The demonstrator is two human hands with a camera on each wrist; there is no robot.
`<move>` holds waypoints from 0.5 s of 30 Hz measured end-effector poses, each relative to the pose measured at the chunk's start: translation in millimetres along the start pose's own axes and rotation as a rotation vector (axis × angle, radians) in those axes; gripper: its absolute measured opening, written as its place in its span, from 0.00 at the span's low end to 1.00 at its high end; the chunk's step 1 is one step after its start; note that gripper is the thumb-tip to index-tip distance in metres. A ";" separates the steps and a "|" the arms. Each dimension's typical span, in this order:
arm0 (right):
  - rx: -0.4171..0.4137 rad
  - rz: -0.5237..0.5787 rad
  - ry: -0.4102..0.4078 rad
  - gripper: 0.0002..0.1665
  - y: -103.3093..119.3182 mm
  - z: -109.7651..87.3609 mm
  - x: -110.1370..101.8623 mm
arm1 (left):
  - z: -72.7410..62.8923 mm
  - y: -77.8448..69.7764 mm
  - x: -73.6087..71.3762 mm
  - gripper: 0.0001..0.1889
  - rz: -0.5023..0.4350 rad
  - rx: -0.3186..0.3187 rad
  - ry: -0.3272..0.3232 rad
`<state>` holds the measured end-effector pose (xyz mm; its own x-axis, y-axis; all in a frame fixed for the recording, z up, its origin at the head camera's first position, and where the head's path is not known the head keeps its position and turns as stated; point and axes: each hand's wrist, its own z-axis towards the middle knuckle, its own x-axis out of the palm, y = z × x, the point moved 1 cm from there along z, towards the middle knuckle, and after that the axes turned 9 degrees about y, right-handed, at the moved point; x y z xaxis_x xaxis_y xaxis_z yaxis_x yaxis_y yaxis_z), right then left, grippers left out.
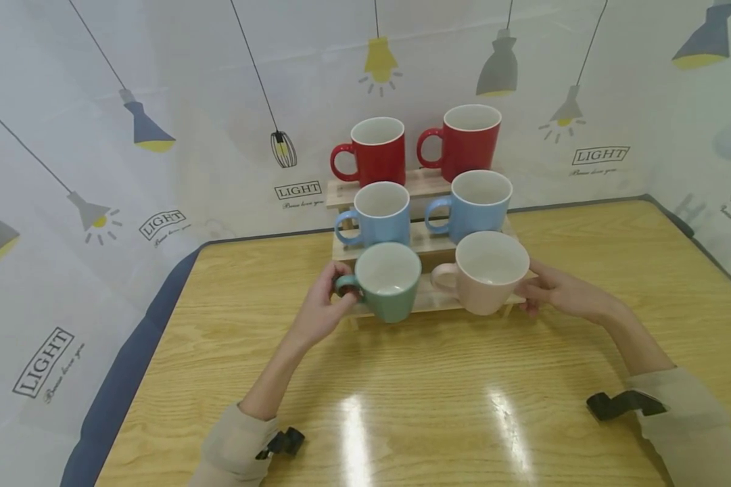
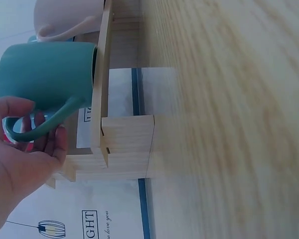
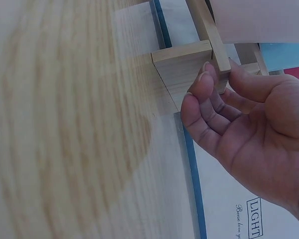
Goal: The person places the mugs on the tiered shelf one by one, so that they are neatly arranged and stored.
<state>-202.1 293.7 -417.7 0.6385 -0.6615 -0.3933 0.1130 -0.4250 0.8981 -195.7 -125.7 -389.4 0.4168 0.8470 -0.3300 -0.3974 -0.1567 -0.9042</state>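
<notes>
My left hand [image 1: 325, 304] holds the handle of a green mug [image 1: 391, 284], fingers passing through the loop in the left wrist view. The mug stands at the left of the lowest step of a three-step wooden rack [image 1: 429, 297], its base right at the board. At the rack's right end, my right hand [image 3: 254, 119] grips the end of the lowest board, thumb above and fingers curled beneath. Beside that hand a pale pink mug [image 1: 493, 274] sits on the same step, handle to the left.
Two light blue mugs [image 1: 382, 215] stand on the middle step and two red mugs [image 1: 380, 152] on the top one. Below lies a wooden table [image 1: 426, 392]. Behind the rack rises a white cloth [image 1: 207, 88] printed with lamps.
</notes>
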 end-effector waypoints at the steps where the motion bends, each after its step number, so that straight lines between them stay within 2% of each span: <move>1: 0.000 -0.001 0.000 0.36 0.0 0.0 -0.1 | -0.4 -0.2 -1.0 0.11 0.007 -0.003 0.005; 10: 0.007 -0.008 -0.011 0.36 0.8 0.4 -0.3 | -7.0 0.2 -12.6 0.20 0.080 0.001 0.059; 15: 0.009 -0.024 -0.023 0.37 1.0 0.1 -1.3 | -12.1 1.7 -19.9 0.25 0.093 0.005 0.064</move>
<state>-202.9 294.1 -416.3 0.6182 -0.6649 -0.4192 0.1210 -0.4465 0.8866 -194.8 -149.0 -387.7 0.4294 0.7949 -0.4287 -0.4404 -0.2302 -0.8678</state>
